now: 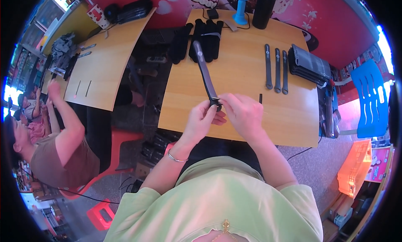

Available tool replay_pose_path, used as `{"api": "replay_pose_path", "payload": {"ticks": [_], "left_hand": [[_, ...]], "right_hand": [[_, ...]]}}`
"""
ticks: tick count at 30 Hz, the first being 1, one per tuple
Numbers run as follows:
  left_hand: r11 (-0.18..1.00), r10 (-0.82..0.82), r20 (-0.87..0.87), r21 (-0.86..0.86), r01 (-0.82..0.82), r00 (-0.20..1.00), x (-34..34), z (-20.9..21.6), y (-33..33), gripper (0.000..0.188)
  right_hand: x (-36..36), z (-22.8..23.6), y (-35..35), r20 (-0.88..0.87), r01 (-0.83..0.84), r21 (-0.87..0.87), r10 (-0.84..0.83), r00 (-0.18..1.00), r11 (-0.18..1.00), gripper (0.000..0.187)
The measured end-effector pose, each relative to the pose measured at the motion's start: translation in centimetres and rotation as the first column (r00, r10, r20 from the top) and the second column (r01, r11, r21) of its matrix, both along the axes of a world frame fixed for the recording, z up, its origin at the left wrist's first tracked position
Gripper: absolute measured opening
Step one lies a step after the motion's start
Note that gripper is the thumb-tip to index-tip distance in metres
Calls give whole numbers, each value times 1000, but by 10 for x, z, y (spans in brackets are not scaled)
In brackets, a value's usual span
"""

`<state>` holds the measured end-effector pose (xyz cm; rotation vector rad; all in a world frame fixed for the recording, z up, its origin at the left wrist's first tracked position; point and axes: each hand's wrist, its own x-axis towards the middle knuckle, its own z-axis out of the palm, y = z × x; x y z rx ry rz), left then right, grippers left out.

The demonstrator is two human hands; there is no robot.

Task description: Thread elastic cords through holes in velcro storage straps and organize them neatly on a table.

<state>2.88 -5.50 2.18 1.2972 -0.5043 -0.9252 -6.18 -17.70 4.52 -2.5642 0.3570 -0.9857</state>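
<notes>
A long grey strap with a darker border and a rounded far end slants up over the table. My left hand is closed on its near end, thumb on top, where a black piece sits. Against that same end, the fingertips of my right hand are pinched together; any small part between them is too small to make out. Right of my hands lie a short black strip and three similar straps side by side. Beyond the held strap's tip rest black, glove-like fabric pieces.
A stack of dark grey folded pieces lies at the table's right edge. A blue fan and a black cylinder stand at the back. Leftward, a co-worker sits at another table. A blue chair is at right.
</notes>
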Motion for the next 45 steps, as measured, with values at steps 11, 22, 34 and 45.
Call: {"api": "replay_pose_path", "payload": {"ticks": [11, 22, 34, 45], "left_hand": [[886, -391, -67, 242, 395, 918, -21, -11, 37, 26], [980, -32, 4, -196, 32, 999, -4, 27, 5, 25], [997, -79, 209, 7, 79, 975, -6, 24, 8, 20], [924, -349, 193, 234, 303, 917, -26, 8, 39, 20]], "right_hand": [[8, 40, -61, 236, 236, -19, -225, 945, 972, 11], [-12, 46, 5, -33, -115, -32, 114, 993, 993, 14], [-12, 24, -2, 28, -107, 271, 103, 994, 957, 9], [-8, 77, -47, 111, -20, -53, 26, 993, 998, 10]]}}
